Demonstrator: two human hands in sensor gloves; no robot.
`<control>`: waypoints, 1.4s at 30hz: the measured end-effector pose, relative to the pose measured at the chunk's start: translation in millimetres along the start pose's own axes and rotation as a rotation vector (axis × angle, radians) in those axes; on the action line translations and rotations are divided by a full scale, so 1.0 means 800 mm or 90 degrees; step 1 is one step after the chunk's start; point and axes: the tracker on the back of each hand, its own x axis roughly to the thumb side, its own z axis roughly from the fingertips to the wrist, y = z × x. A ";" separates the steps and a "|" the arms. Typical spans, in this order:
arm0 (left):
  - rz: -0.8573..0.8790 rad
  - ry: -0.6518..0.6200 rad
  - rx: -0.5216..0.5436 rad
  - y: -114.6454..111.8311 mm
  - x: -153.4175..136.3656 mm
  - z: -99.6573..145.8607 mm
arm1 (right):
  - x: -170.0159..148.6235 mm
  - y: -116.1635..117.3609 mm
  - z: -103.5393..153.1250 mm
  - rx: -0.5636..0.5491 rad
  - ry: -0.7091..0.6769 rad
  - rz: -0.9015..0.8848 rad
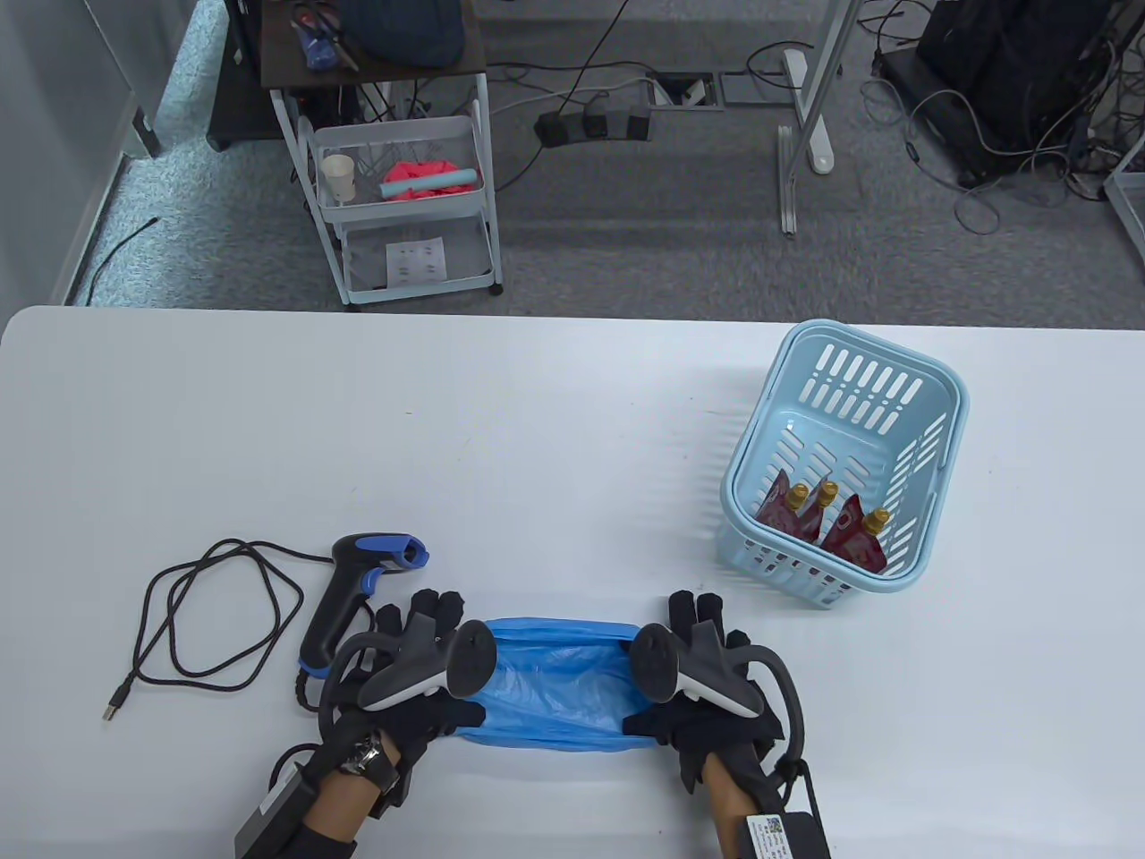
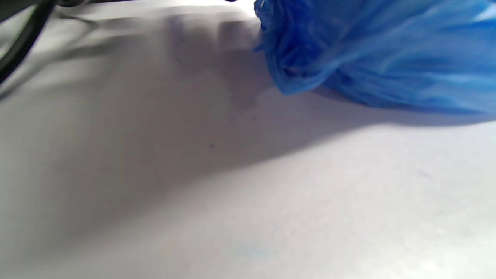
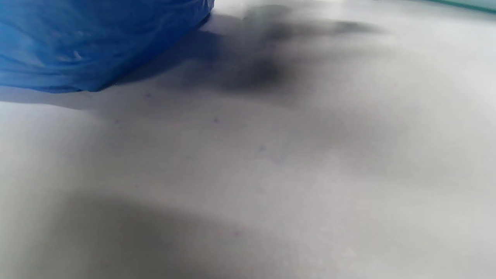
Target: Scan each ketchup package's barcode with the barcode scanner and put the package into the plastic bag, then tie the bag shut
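A blue plastic bag (image 1: 555, 684) lies stretched sideways near the table's front edge, between my two hands. My left hand (image 1: 428, 631) holds its left end and my right hand (image 1: 699, 631) its right end, with the trackers hiding the contact. In the left wrist view the bag's (image 2: 387, 50) bunched end hangs just off the table; in the right wrist view the bag (image 3: 97, 42) fills the top left. The black and blue barcode scanner (image 1: 358, 582) lies just left of my left hand. Red ketchup packages (image 1: 850, 537) with gold caps stand in the light blue basket (image 1: 948, 385) at the right.
The scanner's black cable (image 1: 206, 617) loops across the table at the front left. Beyond the table's far edge stand a white trolley (image 1: 402, 206) and table legs on the carpet.
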 end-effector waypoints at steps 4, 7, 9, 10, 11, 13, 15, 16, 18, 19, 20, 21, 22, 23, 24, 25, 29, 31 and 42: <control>0.003 -0.004 0.000 0.000 0.000 0.000 | 0.002 0.001 0.000 -0.018 -0.015 -0.003; 0.005 -0.006 0.003 -0.001 0.000 0.001 | 0.005 -0.001 0.002 -0.047 -0.024 0.005; 0.002 -0.005 0.003 0.000 0.000 0.001 | 0.006 -0.003 0.004 -0.062 -0.032 -0.004; -0.001 -0.005 0.004 0.000 0.001 0.001 | 0.006 -0.004 0.005 -0.067 -0.035 -0.011; -0.003 -0.004 0.005 0.000 0.001 0.001 | 0.006 -0.005 0.006 -0.073 -0.039 -0.016; -0.006 -0.004 0.006 0.000 0.002 0.002 | 0.006 -0.008 0.009 -0.085 -0.047 -0.024; -0.008 -0.004 0.006 0.000 0.002 0.001 | 0.005 -0.012 0.012 -0.094 -0.055 -0.033; -0.008 -0.003 0.007 0.000 0.002 0.001 | 0.005 -0.013 0.014 -0.100 -0.061 -0.041; -0.011 -0.003 0.008 0.000 0.003 0.002 | 0.005 -0.016 0.017 -0.111 -0.068 -0.048; -0.013 -0.002 0.009 0.000 0.003 0.002 | 0.005 -0.018 0.019 -0.117 -0.072 -0.046; -0.014 -0.002 0.009 0.000 0.003 0.002 | 0.005 -0.020 0.021 -0.123 -0.074 -0.047; -0.015 -0.002 0.010 0.000 0.003 0.002 | 0.005 -0.021 0.023 -0.135 -0.077 -0.052; -0.015 -0.002 0.011 0.000 0.003 0.002 | 0.005 -0.022 0.025 -0.141 -0.080 -0.054; -0.015 -0.003 0.012 0.000 0.004 0.002 | 0.005 -0.024 0.027 -0.146 -0.085 -0.059; -0.014 -0.004 0.013 0.000 0.004 0.002 | 0.005 -0.025 0.029 -0.151 -0.091 -0.067; -0.015 -0.004 0.014 0.000 0.004 0.002 | 0.006 -0.028 0.032 -0.156 -0.094 -0.070; -0.015 -0.004 0.014 0.000 0.004 0.002 | 0.006 -0.034 0.041 -0.179 -0.108 -0.083; -0.016 -0.004 0.014 0.000 0.005 0.002 | 0.005 -0.037 0.046 -0.193 -0.115 -0.091; -0.020 -0.004 0.015 0.000 0.006 0.002 | -0.005 -0.045 0.064 -0.247 -0.087 -0.085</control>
